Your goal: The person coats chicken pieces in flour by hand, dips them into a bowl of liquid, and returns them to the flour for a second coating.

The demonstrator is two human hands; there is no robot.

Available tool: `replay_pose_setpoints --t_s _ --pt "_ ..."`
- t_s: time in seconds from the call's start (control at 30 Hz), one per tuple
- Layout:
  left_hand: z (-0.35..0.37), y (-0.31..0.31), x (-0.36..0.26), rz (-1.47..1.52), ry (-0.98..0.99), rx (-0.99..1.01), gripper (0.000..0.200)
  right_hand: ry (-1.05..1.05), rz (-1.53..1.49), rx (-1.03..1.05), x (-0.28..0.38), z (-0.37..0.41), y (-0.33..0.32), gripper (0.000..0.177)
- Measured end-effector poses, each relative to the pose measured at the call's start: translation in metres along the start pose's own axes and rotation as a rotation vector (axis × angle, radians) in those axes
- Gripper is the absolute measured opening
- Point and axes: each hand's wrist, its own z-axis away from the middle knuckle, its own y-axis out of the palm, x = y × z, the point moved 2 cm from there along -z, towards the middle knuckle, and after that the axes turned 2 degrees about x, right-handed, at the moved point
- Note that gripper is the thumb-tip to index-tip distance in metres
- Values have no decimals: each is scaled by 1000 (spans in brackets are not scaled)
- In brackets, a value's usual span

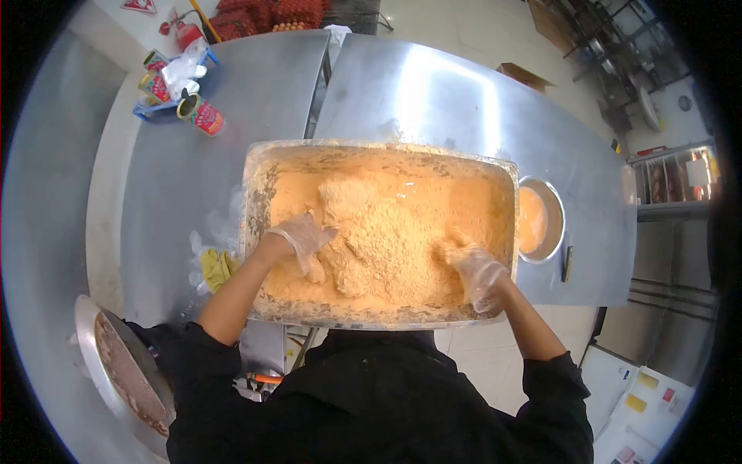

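Note:
A large rectangular tub (pixel 379 147) holds orange powder (pixel 394 240) with coated lumps in it. One big coated piece (pixel 348 199) lies left of the middle. My left hand (pixel 301 238), in a clear plastic glove, is over the left part of the powder beside coated pieces; its fingers are partly hidden, so its grip is unclear. My right hand (pixel 473 267), gloved too, reaches into the powder at the right side, its fingertips coated and blurred. Whether it holds anything cannot be made out.
A round metal bowl (pixel 553 223) of orange liquid stands right of the tub. A yellow-green cloth (pixel 219 268) lies at its left. Cans (pixel 202 116) and a blue basket (pixel 147 110) are at the back left. Another large bowl (pixel 86 332) sits at the lower left.

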Motion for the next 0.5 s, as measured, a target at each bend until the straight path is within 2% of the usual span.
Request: replay_pose_setpoints --t_s 0.03,0.07,0.17,0.2,0.23,0.3,0.4,0.43,0.5 --pt "-10 10 1 107 34 61 64 -113 190 -52 22 -11 14 40" --pt "-10 3 -8 315 -12 124 67 -104 -266 -189 26 -15 5 43" --pt "10 -19 -35 879 -72 153 69 -50 -1621 -589 16 -43 -24 55" --pt "16 -18 -43 1059 -80 136 69 -11 -1523 -469 16 -57 -37 59" --pt "13 -12 -48 1054 5 91 65 20 -1422 -351 5 -68 -67 63" --pt "-4 6 -45 1022 175 -4 58 64 -1298 -214 -6 -89 -85 64" --pt "-36 57 -15 528 474 -297 45 97 -1244 -121 -14 -111 -89 59" --pt "-32 49 -21 450 436 -279 42 112 -1221 -90 -19 -117 -88 57" --pt "-26 24 -47 301 364 -243 49 117 -1056 21 -31 -126 -75 53"
